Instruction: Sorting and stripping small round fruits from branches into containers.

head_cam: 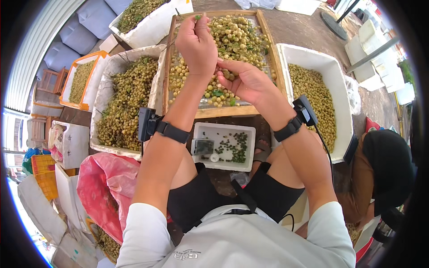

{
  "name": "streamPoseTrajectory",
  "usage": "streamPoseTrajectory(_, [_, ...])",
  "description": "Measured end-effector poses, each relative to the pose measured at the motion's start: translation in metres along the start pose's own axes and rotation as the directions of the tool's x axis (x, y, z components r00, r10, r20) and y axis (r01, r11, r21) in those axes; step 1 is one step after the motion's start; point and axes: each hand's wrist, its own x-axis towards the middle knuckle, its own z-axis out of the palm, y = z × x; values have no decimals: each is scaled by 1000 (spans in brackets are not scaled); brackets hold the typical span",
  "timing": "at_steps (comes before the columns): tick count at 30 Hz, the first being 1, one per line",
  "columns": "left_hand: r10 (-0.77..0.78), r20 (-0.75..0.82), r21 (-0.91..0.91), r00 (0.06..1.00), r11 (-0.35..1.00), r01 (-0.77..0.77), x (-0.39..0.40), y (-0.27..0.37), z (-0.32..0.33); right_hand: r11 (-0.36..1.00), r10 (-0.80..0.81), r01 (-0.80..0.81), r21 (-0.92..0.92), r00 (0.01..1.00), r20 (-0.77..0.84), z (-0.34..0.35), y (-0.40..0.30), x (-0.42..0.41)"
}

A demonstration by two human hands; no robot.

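My left hand point(197, 45) is raised over the left part of a wooden-framed mesh tray point(224, 112). A small green leaf point(197, 17) shows at its pinched thumb and finger; any stem on it is hard to make out. My right hand point(244, 78) is cupped lower on the tray, its fingers curled around several small round fruits point(228, 74). On the mesh lie many yellow-green fruits point(236, 33), heaped at the far right and partly on stems, with loose ones nearer me.
A foam box of stemmed fruits point(129, 104) stands left, and a foam box of loose fruits point(313, 100) right. Below the tray sits a white foam box point(231, 127) with dark green fruits. A pink sack point(100, 181) lies left; a person in a dark head covering point(385, 167) sits right.
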Motion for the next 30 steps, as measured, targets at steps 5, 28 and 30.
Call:
streamPoseTrajectory(5, [-37, -19, 38, 999, 999, 38, 2, -8, 2, 999, -4, 4, -36, 1000, 0, 2, -5, -1])
streamPoseTrajectory(28, [-264, -343, -170, 901, 961, 217, 58, 0, -68, 991, -135, 135, 15, 990, -30, -7, -54, -37])
streamPoseTrajectory(30, [-255, -338, -135, 906, 966, 221, 58, 9, -70, 980, -197, 197, -12, 980, -22, -19, -74, -57])
